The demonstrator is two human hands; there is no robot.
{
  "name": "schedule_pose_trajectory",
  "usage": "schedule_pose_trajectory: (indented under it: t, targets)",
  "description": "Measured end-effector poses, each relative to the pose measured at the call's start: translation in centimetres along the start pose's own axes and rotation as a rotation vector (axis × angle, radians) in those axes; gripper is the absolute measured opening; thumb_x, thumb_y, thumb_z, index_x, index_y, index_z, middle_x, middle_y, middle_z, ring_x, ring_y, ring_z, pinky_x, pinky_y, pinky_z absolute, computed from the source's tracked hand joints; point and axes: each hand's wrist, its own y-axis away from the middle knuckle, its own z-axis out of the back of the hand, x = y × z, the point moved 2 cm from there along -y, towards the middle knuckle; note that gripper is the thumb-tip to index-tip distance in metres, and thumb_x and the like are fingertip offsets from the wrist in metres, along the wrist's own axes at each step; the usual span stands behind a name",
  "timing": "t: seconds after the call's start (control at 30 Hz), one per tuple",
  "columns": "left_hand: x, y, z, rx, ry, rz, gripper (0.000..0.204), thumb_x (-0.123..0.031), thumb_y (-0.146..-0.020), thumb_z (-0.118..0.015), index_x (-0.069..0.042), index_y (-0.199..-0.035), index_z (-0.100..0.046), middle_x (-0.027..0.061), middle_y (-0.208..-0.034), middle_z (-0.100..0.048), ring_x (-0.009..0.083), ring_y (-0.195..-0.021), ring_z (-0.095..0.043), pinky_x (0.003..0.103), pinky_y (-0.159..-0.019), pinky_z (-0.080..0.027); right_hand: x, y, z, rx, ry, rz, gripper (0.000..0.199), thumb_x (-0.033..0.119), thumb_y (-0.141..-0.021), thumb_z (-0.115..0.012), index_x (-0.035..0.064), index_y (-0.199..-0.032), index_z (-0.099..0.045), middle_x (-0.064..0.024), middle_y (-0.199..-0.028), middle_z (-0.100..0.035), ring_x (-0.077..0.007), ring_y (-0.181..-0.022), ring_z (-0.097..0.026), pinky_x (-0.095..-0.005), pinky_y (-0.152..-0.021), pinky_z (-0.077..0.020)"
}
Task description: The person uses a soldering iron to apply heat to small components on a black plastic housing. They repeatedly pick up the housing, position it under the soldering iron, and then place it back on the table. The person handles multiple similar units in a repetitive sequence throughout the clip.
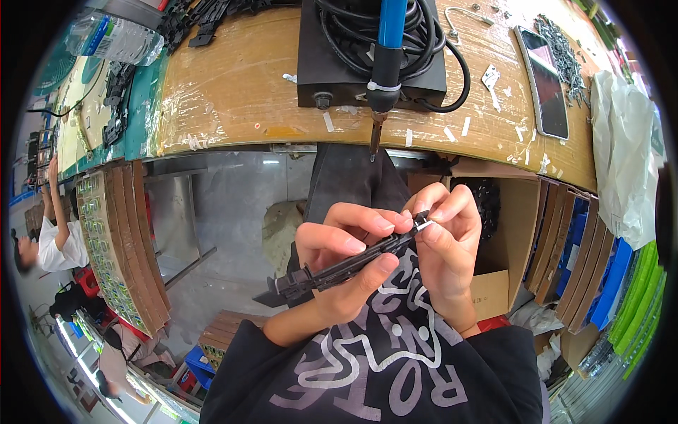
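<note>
A long, narrow black plastic part (332, 272) is held tilted over my lap, its far end up to the right. Fingers and thumb of my left hand (346, 254) are closed round its middle, while the near end sticks out to the left. At the upper end, my right hand (450, 244) pinches the tip between thumb and fingers. A small white piece (424, 225) shows there; whether it is fixed to the part I cannot tell. Above the hands hangs a blue and black electric screwdriver (385, 78), its bit pointing down, touched by neither hand.
On the brown bench (233, 92) stand a black box (332, 95) with coiled cable, a phone (547, 85), a pile of screws (561, 53) and a water bottle (116, 39). An open carton (519, 233) sits below at right, stacked cardboard (131, 247) at left. Another person (60, 233) works far left.
</note>
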Motion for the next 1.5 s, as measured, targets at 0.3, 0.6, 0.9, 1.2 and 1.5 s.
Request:
schedule_pose_trajectory:
  t: [0.3, 0.6, 0.9, 1.2, 1.5]
  targets:
    - [-0.3, 0.2, 0.0, 0.061, -0.097, -0.026, 0.038, 0.012, -0.073, -0.053, -0.011, -0.095, -0.033, 0.0137, -0.097, -0.044, 0.0273, -0.092, -0.053, 0.037, -0.08, -0.046, 0.4, 0.2, 0.0, 0.007, 0.097, 0.069, 0.016, -0.008, -0.071, -0.056, 0.0021, -0.077, -0.046, -0.0152, -0.084, -0.052, -0.0154, -0.076, -0.052, -0.0265, -0.068, -0.044]
    - [-0.7, 0.5, 0.0, 0.147, -0.201, -0.084, 0.042, 0.015, -0.071, -0.053, -0.011, -0.097, -0.034, 0.014, -0.096, -0.044, 0.0289, -0.092, -0.053, 0.038, -0.079, -0.047, 0.6, 0.5, 0.3, 0.009, 0.077, 0.03, 0.016, -0.008, -0.071, -0.058, 0.0015, -0.077, -0.046, -0.0161, -0.084, -0.053, -0.0161, -0.076, -0.053, -0.0262, -0.068, -0.044]
    - [-0.7, 0.6, -0.2, 0.128, -0.161, -0.105, 0.042, 0.016, -0.069, -0.054, -0.009, -0.098, -0.036, 0.0149, -0.095, -0.045, 0.029, -0.089, -0.054, 0.039, -0.077, -0.049, 0.6, 0.7, 0.1, 0.014, 0.048, 0.027, 0.016, -0.007, -0.072, -0.058, 0.0013, -0.078, -0.046, -0.0164, -0.084, -0.052, -0.0179, -0.077, -0.054, -0.0288, -0.071, -0.0454]
    - [-0.6, 0.7, -0.7, 0.037, -0.183, -0.23, 0.041, 0.018, -0.066, -0.056, -0.005, -0.094, -0.038, 0.0175, -0.088, -0.048, 0.0304, -0.08, -0.057, 0.037, -0.071, -0.052, 0.5, 1.0, -0.1, 0.015, 0.042, 0.026, 0.015, -0.007, -0.072, -0.057, 0.0012, -0.078, -0.046, -0.0156, -0.085, -0.053, -0.0188, -0.078, -0.055, -0.0304, -0.072, -0.0458]
    - [-0.9, 0.5, -0.7, 0.071, -0.218, -0.202, 0.039, 0.015, -0.067, -0.057, -0.006, -0.094, -0.038, 0.0167, -0.088, -0.048, 0.0304, -0.08, -0.057, 0.038, -0.071, -0.052, 0.9, 1.2, -0.1, 0.0, 0.093, 0.032, 0.016, -0.008, -0.072, -0.056, 0.0011, -0.079, -0.045, -0.0155, -0.084, -0.052, -0.019, -0.078, -0.055, -0.0307, -0.072, -0.0462]
